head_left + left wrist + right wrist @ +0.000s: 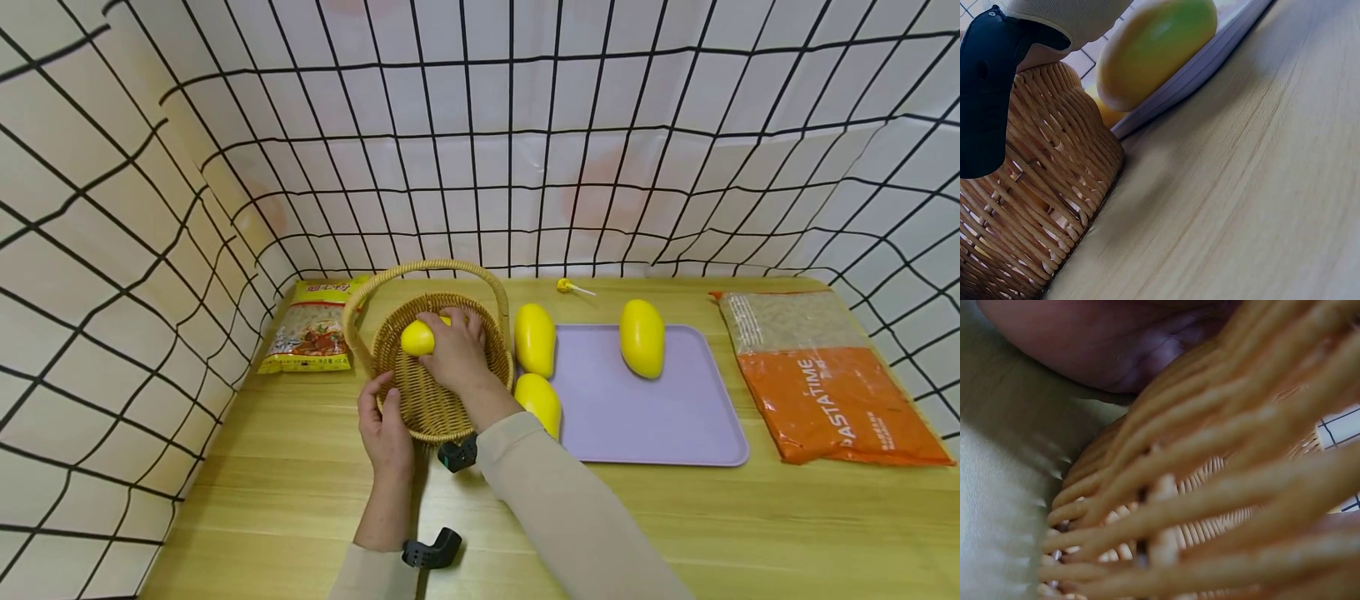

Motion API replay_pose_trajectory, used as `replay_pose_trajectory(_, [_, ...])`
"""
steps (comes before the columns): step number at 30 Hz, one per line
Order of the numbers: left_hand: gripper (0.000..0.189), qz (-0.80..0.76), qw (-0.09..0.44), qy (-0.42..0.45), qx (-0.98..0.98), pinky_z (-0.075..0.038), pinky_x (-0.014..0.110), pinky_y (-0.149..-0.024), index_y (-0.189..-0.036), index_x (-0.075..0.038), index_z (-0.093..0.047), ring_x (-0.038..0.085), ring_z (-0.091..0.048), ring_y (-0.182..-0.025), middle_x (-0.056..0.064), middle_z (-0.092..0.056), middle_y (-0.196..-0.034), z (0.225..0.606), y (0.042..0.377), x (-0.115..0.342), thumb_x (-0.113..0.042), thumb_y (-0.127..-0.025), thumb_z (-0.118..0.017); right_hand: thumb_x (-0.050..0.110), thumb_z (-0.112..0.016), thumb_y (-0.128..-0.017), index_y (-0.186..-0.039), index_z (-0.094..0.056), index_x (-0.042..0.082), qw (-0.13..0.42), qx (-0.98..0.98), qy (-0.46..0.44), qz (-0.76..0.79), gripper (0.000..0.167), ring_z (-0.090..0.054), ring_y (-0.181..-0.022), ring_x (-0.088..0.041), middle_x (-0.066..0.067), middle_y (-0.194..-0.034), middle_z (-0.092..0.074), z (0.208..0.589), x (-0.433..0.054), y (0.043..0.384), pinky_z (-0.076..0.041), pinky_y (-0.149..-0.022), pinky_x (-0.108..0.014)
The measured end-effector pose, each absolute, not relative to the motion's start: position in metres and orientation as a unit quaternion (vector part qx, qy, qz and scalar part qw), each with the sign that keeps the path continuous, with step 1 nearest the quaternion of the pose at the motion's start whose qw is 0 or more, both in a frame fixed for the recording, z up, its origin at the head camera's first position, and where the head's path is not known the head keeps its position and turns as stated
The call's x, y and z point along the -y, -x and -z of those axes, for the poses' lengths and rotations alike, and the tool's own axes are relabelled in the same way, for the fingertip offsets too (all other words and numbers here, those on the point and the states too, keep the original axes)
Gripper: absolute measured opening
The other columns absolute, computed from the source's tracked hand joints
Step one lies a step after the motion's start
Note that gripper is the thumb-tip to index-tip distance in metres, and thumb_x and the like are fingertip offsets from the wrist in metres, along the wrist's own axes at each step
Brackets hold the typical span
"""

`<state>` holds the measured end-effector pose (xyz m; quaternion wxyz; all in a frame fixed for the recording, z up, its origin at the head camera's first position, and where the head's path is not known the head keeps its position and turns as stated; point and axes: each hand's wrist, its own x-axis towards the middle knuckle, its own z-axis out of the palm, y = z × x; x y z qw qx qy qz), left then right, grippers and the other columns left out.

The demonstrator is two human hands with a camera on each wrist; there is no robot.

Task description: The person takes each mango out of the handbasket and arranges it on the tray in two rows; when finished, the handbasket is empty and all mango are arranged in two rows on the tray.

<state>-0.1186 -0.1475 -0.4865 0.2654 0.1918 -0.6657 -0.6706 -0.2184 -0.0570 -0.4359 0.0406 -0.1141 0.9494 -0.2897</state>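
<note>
Inside the round wicker basket [442, 421], my right hand [456, 354] grips a yellow mango [417, 338], its fingers over the fruit. My left hand [388, 433] holds the basket's near left side, its thumb at the rim. The basket's tall handle arches behind the right hand. In the right wrist view, part of a hand [1104, 344] lies against the outer weave [1210, 450]. Two mangoes [535, 340] lie by the basket's right side at the left edge of the lilac tray [652, 433]. Another mango [642, 338] rests on the tray's far part.
A yellow food packet [309, 327] lies left of the basket. Behind the tray is a small yellow lollipop [573, 287]. An orange pasta bag [832, 383] lies at the right. Black wire grid [510, 137] walls stand around the wooden table [270, 500].
</note>
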Motion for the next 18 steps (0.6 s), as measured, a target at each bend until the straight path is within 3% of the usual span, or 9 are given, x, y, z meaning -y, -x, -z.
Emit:
replay_pose_trajectory(7, [0.030, 0.672, 0.262, -0.191, 0.665, -0.028, 0.041, -0.117, -0.125, 0.002, -0.061, 0.022, -0.042, -0.140, 0.013, -0.056, -0.138, 0.487, 0.119, 0.148, -0.007, -0.099, -0.051, 0.029, -0.078, -0.091, -0.150, -0.050, 0.035, 0.027, -0.950, 0.116, 0.288, 0.065, -0.029, -0.145, -0.035, -0.007, -0.155, -0.040, 0.434, 0.057, 0.218, -0.029, -0.118, -0.051])
replay_pose_trajectory(14, [0.029, 0.670, 0.265, -0.191, 0.667, -0.032, 0.033, -0.112, -0.124, 0.001, -0.062, 0.021, -0.044, -0.138, 0.013, -0.056, -0.138, 0.486, 0.119, 0.148, -0.007, -0.099, -0.052, 0.033, -0.082, -0.087, -0.151, -0.048, 0.032, -0.010, -0.937, 0.139, 0.322, 0.072, -0.039, -0.137, -0.035, -0.008, -0.147, -0.046, 0.426, 0.057, 0.216, -0.033, -0.115, -0.052])
replay_pose_trajectory(18, [0.029, 0.670, 0.264, -0.190, 0.667, -0.031, 0.036, -0.114, -0.124, 0.001, -0.063, 0.021, -0.044, -0.139, 0.013, -0.056, -0.139, 0.486, 0.118, 0.149, -0.007, -0.099, -0.052, 0.038, -0.084, -0.084, -0.151, -0.048, 0.029, -0.019, -0.933, 0.146, 0.328, 0.077, -0.041, -0.133, -0.032, -0.008, -0.145, -0.046, 0.418, 0.056, 0.211, -0.038, -0.111, -0.048])
